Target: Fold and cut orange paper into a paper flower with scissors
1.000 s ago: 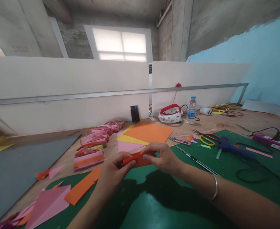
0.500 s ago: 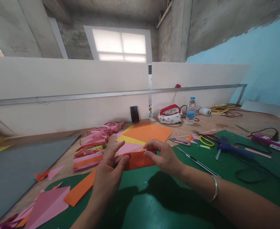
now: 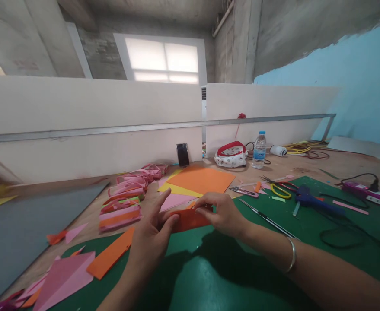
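Between my two hands, a little above the green cutting mat (image 3: 190, 276), is a folded strip of orange paper (image 3: 191, 219). My left hand (image 3: 154, 229) pinches its left end between thumb and fingers, with the index finger raised. At the other end, my right hand (image 3: 220, 211) closes thumb and fingertips on the top edge. A gap shows between the strip's front and back layers near the right fingers. Another orange paper strip (image 3: 112, 255) lies on the mat beside my left wrist. Behind my hands are orange sheets (image 3: 202, 179) over yellow and pink paper.
A row of pink paper bundles (image 3: 121, 216) stands left of centre. Pink paper (image 3: 66, 276) lies at front left. Rightward are a pen (image 3: 267, 219), small snips (image 3: 244, 191), scissors (image 3: 280, 190), a blue glue gun (image 3: 316, 202) and its cord. Farther back stand a phone (image 3: 182, 154) and water bottle (image 3: 259, 151).
The orange strip has tilted slightly, and its layers now stand apart at the top, with the back edge showing. Both hands stay nearly in place, the left shifting slightly right.
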Tool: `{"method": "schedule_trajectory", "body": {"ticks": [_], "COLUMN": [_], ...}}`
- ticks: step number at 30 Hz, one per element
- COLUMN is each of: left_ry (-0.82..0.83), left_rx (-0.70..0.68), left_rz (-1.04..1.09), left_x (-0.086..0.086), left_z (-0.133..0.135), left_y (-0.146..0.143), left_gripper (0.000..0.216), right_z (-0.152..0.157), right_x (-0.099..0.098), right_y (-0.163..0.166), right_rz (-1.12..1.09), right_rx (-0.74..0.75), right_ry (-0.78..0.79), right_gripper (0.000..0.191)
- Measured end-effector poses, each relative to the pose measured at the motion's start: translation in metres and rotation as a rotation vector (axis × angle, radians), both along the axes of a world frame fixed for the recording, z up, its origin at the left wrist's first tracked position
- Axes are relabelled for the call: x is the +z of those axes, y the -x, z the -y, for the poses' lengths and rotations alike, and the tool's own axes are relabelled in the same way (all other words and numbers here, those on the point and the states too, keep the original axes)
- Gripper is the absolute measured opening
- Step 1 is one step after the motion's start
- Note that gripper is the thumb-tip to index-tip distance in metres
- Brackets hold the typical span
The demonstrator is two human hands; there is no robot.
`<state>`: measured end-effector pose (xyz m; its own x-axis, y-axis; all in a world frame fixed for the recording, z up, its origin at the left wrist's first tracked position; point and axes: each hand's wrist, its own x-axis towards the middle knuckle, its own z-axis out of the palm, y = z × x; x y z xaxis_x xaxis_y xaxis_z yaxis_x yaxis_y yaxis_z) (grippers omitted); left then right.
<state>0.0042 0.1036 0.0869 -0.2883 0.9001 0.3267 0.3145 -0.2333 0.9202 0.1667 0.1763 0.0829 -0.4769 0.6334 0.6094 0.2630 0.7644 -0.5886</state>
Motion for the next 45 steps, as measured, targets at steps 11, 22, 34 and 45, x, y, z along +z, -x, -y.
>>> {"method": "schedule_trajectory", "body": {"ticks": [11,22,34,45], "left_ry": [0.086,0.214,0.249,0.12], "left_rx": [-0.026,-0.183,-0.076,0.068], "left_rz": [-0.044,0.007,0.009,0.035], "left_x": [-0.004,-0.003,-0.004,0.0], "left_z": [-0.005,-0.008,-0.012,-0.008], "left_y": [0.006,0.013,0.017,0.012], "left_gripper": [0.033,0.011,0.018,0.031], "right_z": [0.0,-0.011,-0.019,-0.012], "right_x": [0.001,0.005,-0.002,0.005], "right_y": [-0.002,-0.004,-0.003,-0.005], "right_rz": [-0.049,-0.116,-0.027,0.009], "right_rx": [0.047,0.182,0.049,0.037], "right_ry": [-0.093,0.497,0.548,0.314], "right_gripper": [0.012,0.004,0.018,0.01]}}
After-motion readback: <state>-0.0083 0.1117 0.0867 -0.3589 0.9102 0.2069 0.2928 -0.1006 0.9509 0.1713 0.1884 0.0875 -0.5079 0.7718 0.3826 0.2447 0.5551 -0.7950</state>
